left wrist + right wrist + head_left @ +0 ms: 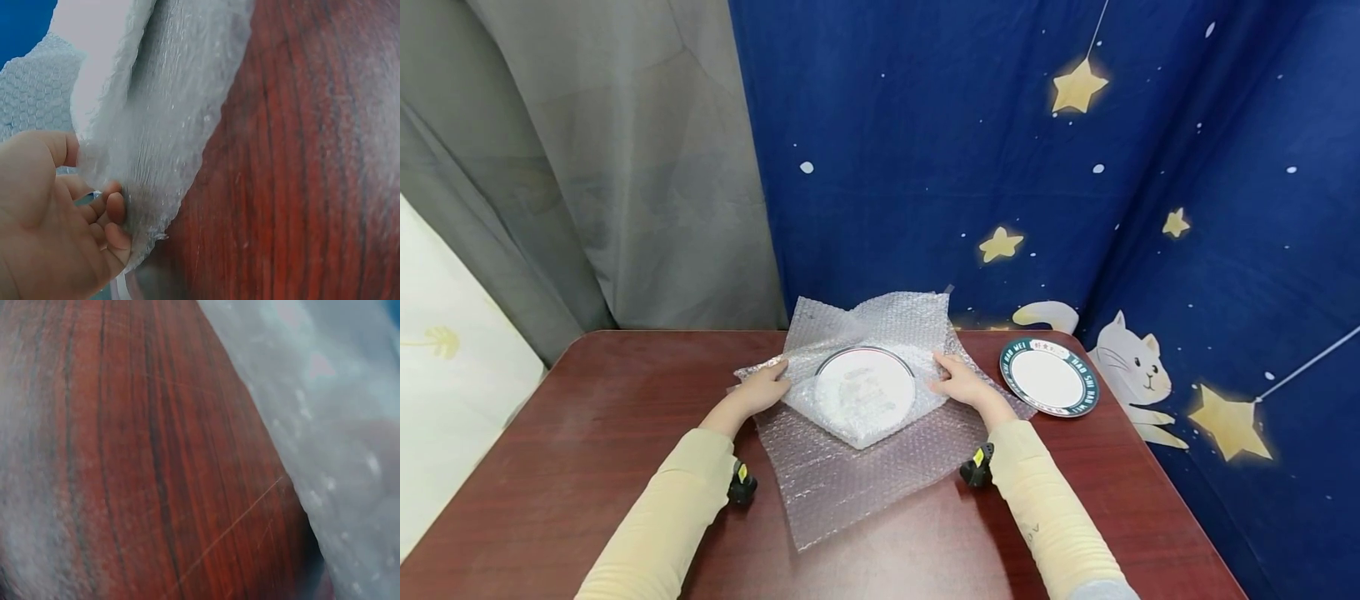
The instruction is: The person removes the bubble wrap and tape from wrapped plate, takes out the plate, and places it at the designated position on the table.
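A round white plate with a dark rim (865, 387) lies mid-table on a sheet of clear bubble wrap (850, 500), with a folded layer over it coming to a point at the front. At the left side, my left hand (763, 387) pinches the wrap; in the left wrist view its fingers (112, 209) curl at the sheet's edge. My right hand (962, 385) grips the wrap on the plate's right side. In the right wrist view the bubble wrap (312, 425) hangs close to the camera and hides that hand's fingers.
A second plate with a green lettered rim (1086, 392) lies at the back right, near the wrap's right corner. The red-brown wooden table (625, 417) ends at the back against grey and blue curtains (925, 167).
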A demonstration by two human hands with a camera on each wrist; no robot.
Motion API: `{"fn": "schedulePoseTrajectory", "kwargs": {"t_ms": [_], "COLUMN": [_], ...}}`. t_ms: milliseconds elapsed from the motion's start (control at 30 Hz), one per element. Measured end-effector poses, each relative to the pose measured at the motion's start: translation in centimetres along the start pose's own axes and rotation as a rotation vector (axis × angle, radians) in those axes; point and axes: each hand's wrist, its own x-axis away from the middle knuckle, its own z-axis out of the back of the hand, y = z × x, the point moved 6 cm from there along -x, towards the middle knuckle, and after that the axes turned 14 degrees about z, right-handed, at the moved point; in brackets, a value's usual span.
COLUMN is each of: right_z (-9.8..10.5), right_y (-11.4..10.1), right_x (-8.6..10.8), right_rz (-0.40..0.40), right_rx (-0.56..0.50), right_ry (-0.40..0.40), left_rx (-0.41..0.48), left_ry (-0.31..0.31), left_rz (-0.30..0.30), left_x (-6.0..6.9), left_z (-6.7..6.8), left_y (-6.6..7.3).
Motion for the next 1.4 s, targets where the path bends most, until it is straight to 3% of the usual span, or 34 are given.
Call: {"fn": "schedulePoseTrajectory", "kwargs": {"t_ms": [300,600,1000,1400], "right_z": [0.0,0.3,0.4,0.4], "right_y": [0.7,0.0,0.4,0.4], "right_x": [0.1,0.6,0.9,1.1], "right_rz": [-0.022,-0.032,-0.031,-0.016], "right_rx": [-0.037,-0.059,-0.079,-0.094], "right_ry": [-0.021,-0.033,-0.044,-0.068], "left_rx": [0.078,0.106,0.094,0.055], "left_ry": [-0.088,-0.125,-0.150,-0.177], "left_rz": [-0.021,-0.004,0.015,-0.033], "left_x": [0.2,0.1,0.1,0.4], "left_z": [0.0,0.1,0.3,0.5], "left_y": [-0.2,-0.6,-0.9,-0.7]}}
